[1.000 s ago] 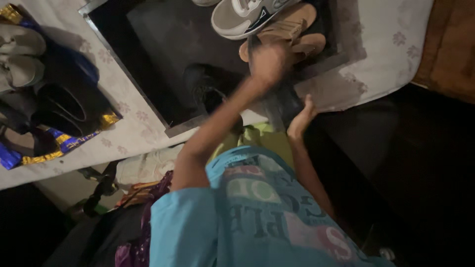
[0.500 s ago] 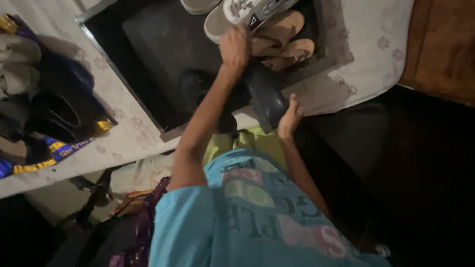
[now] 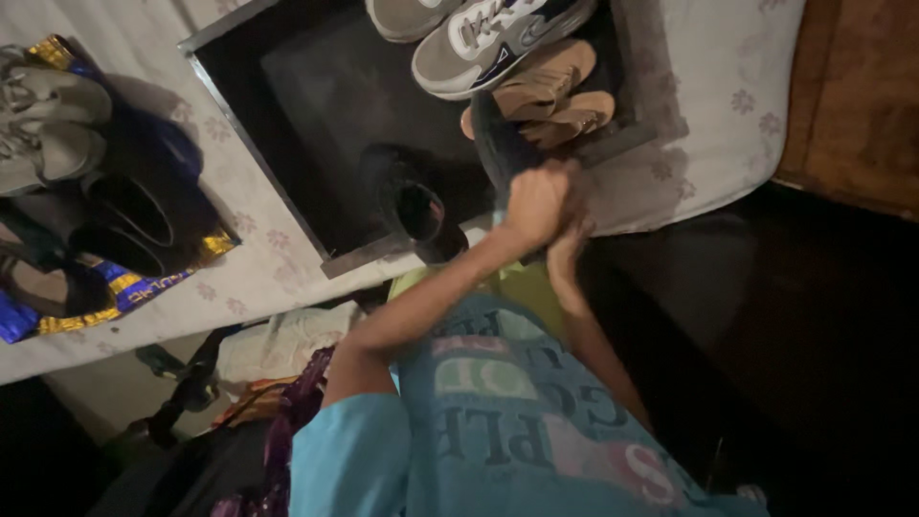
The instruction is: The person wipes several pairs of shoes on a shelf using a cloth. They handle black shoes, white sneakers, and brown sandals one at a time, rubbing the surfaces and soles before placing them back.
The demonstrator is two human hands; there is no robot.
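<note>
A black shoe (image 3: 493, 134) is raised over the near edge of a dark tray (image 3: 278, 124), its toe pointing away from me. My left hand (image 3: 538, 199) is a closed fist wrapped over the shoe's near end. I cannot tell whether anything else is in that fist. My right hand (image 3: 569, 247) sits just beneath and behind it, mostly hidden, gripping the same shoe from below. A second black shoe (image 3: 417, 209) lies on the tray just left of my hands, its opening facing up.
Grey sneakers (image 3: 498, 38) and tan sandals (image 3: 548, 96) lie at the tray's far side. More shoes (image 3: 57, 115) are piled on a blue and gold cloth (image 3: 124, 282) at the left. A pale flowered sheet (image 3: 728, 86) surrounds the tray. Dark floor lies to the right.
My left hand has drawn back from the shoe's far end to its near end, beside my right hand. The view has shifted slightly.
</note>
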